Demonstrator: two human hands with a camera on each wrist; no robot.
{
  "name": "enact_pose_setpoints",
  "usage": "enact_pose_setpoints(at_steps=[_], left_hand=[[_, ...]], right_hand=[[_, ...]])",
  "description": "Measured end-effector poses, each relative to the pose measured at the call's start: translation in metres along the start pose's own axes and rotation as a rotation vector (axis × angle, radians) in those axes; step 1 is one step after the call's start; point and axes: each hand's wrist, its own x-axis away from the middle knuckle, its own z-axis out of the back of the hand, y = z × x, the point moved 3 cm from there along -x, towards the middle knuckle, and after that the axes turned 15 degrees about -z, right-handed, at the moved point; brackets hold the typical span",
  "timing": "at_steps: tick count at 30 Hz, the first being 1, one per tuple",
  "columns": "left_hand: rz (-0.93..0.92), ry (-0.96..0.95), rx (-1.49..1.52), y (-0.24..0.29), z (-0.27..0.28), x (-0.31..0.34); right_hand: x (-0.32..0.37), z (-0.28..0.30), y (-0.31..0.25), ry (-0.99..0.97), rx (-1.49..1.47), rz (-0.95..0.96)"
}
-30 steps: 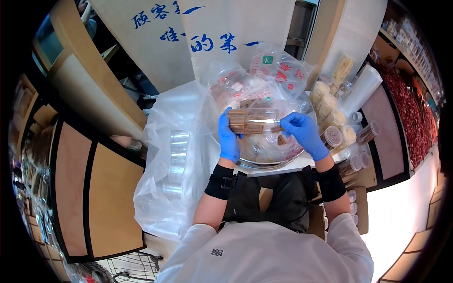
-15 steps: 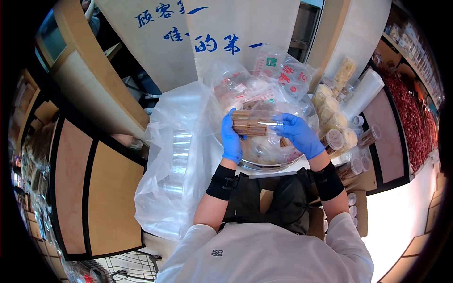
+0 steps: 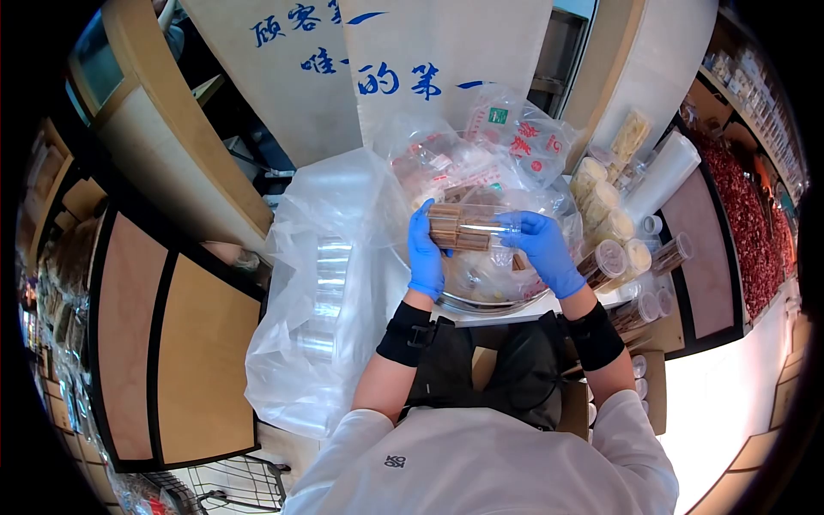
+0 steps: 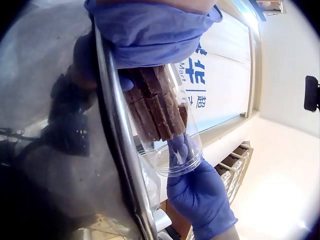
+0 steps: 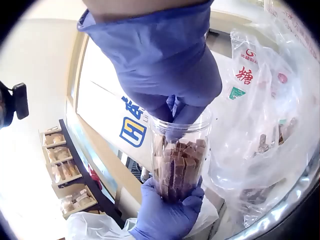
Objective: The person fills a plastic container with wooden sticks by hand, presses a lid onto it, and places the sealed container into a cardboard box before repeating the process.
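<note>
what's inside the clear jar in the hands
Inside the jar are brown sticks, packed side by side, and fingers of the right hand, in through the open mouth. The left hand grips the other end, covering the bottom and the stick ends there.

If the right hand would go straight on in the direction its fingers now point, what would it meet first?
Probably the brown sticks packed in the clear jar: the right hand reaches into the jar's mouth, but whether it touches them is unclear.
</note>
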Motion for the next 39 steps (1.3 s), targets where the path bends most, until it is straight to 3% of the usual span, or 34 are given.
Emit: enact_pose_setpoints(at_steps=[3,7,9,15,25,27,36,39], left_hand=[[-0.009,0.012,-0.006,0.000,-0.002,0.000],[-0.019,0.012,-0.010,0.000,-0.001,0.001],[-0.033,0.059,-0.042,-0.002,0.002,0.000],[0.014,0.074,0.079,-0.004,0.003,-0.002],[-0.001,0.049,0.046,0.000,0.001,0.000],[-0.005,0.012,0.044,0.002,-0.001,0.000],[-0.028,-0.030,-0.008,0.002,-0.001,0.001],[-0.019,-0.023,0.002,0.003,-0.003,0.002]], right_hand=[[-0.001,0.001,0.003,0.038,0.029,0.118],[0.006,0.004,0.005,0.088,-0.032,0.144],[0.012,0.014,0.002,0.296,-0.030,0.125],[0.022,0.031,-0.005,0.353,-0.041,0.175],[0.023,0.014,-0.006,0.188,0.029,0.145],[0.019,0.010,-0.003,0.055,-0.026,-0.038],[0.011,-0.007,-0.010,-0.029,0.105,-0.246],[-0.008,0.003,0.008,-0.006,0.114,-0.095]])
